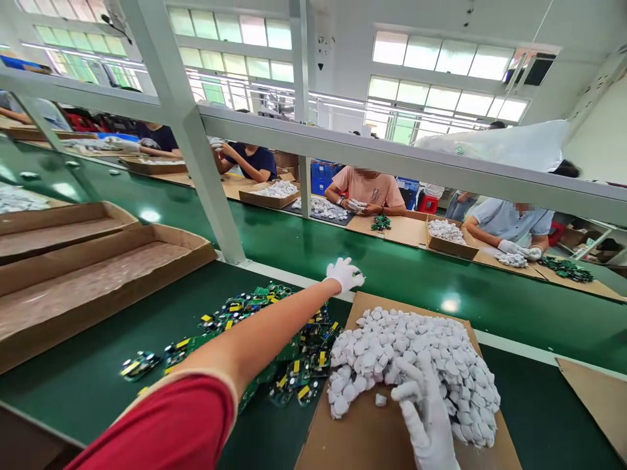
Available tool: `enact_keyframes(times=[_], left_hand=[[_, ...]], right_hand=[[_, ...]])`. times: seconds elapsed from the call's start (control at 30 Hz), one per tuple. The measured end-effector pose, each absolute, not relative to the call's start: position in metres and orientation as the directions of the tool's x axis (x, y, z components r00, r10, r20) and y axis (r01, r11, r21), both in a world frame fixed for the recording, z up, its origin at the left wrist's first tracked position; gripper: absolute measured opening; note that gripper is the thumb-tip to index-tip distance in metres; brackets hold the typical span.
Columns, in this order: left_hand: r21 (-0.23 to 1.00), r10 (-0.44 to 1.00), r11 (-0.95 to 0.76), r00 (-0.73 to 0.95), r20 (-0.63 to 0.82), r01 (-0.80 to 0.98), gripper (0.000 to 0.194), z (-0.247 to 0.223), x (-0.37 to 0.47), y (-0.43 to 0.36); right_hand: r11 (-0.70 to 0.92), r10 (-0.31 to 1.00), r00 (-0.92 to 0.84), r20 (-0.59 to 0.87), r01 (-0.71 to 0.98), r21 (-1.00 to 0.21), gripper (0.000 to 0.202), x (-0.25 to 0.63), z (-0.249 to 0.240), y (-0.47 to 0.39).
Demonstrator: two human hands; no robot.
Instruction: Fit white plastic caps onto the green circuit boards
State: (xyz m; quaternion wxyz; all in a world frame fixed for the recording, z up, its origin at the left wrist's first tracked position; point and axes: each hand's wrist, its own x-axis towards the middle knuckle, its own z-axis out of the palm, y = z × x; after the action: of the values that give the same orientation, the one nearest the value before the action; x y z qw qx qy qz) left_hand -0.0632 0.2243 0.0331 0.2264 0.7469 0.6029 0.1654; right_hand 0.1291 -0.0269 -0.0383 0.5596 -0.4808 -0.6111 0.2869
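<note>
Reaching past the heap of circuit boards (255, 301) with the left hand (349, 274), partly open with fingers spread in a white glove; too small to tell whether gripping the dark bit at the fingertips. Resting the right hand (427, 405) half open against the pile of white pieces (416, 333), apparently without a firm hold on any. Likely to snag or drag boards if lowering the left forearm, being stretched right across them. Liable to push white pieces off the cardboard sheet (360, 427) with a careless sweep, given so loose and crowded a pile. Easy to overlook: the single piece (381, 399) lying just apart. Possible, too, to knock knuckles on the pale metal frame (210, 189). Underneath, a dark green desk (122, 326), with shallow cardboard trays (98, 307) at left. Beyond, a glossy green strip (294, 251), then seated co-workers (377, 189) handling similar white pieces beneath tall windows (441, 53) in a bright workshop
</note>
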Motion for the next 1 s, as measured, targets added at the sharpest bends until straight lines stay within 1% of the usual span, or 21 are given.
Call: enact_keyframes(times=[0.13,0.2,0.27,0.43,0.5,0.57,0.63,0.8,0.9,1.0], left_hand=[[0.349,0.981,-0.071,0.129,-0.146,0.935,0.046,0.021,-0.086,0.247],[0.284,0.972,-0.094,0.150,-0.181,0.954,0.048,0.017,-0.090,0.247],[0.243,0.947,-0.178,0.234,-0.221,0.953,0.046,0.013,-0.090,0.243],[0.226,0.808,-0.439,0.492,-0.323,0.870,0.025,0.006,-0.093,0.205],[0.221,0.773,-0.496,0.543,-0.328,0.840,0.026,0.003,-0.099,0.184],[0.211,0.760,-0.518,0.559,-0.332,0.829,0.033,0.000,-0.104,0.169],[0.202,0.755,-0.520,0.558,-0.345,0.830,0.035,-0.001,-0.106,0.162],[0.180,0.767,-0.513,0.542,-0.344,0.839,0.024,0.003,-0.098,0.160],[0.151,0.780,-0.514,0.533,-0.327,0.845,0.025,0.007,-0.091,0.158],[0.122,0.797,-0.510,0.521,-0.306,0.851,0.022,0.011,-0.088,0.152]], right_hand=[[0.389,0.896,0.077,0.438,0.343,-0.855,0.059,0.135,-0.041,-0.025],[0.377,0.901,0.068,0.428,0.367,-0.850,0.058,0.138,-0.038,-0.025],[0.369,0.904,0.066,0.423,0.380,-0.848,0.056,0.139,-0.036,-0.026],[0.365,0.905,0.056,0.423,0.410,-0.836,0.053,0.136,-0.034,-0.025],[0.349,0.906,0.070,0.418,0.437,-0.829,0.053,0.135,-0.038,-0.023],[0.327,0.912,0.077,0.403,0.456,-0.828,0.052,0.136,-0.041,-0.022],[0.315,0.916,0.076,0.393,0.469,-0.825,0.051,0.137,-0.044,-0.021],[0.320,0.903,0.096,0.418,0.501,-0.804,0.048,0.140,-0.044,-0.021],[0.339,0.884,0.121,0.451,0.496,-0.799,0.043,0.143,-0.042,-0.022],[0.330,0.866,0.169,0.470,0.513,-0.792,0.043,0.144,-0.040,-0.022]])
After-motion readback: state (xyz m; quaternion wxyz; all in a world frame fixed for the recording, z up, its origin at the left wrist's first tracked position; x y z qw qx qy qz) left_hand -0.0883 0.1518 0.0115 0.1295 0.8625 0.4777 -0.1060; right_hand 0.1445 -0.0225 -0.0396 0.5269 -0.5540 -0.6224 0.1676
